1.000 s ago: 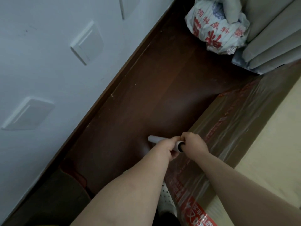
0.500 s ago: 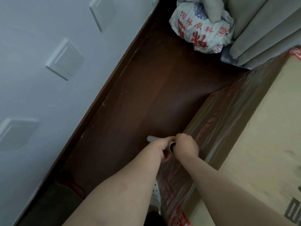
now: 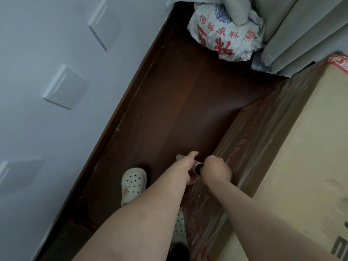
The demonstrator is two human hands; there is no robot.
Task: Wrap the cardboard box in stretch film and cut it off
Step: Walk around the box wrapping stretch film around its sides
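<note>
A large cardboard box [image 3: 308, 147] with red tape fills the right side; clear stretch film [image 3: 250, 144] clings to its near vertical side. A thin grey film roll [image 3: 196, 166] lies level beside that side, low over the floor. My left hand [image 3: 186, 166] grips the roll near its far end. My right hand [image 3: 216, 171] grips its near open end, next to the box. Film runs from the roll down along the box side.
Dark wooden floor [image 3: 178, 110] forms a narrow strip between a white wall [image 3: 47, 72] with switch plates and the box. A printed white sack [image 3: 224, 34] and grey curtains [image 3: 293, 31] sit at the far end. My feet in white clogs [image 3: 132, 183] stand below.
The view has swung so more of the box top shows at right. Both hands with the roll have stayed close beside the box side; my left foot in a clog has come into view.
</note>
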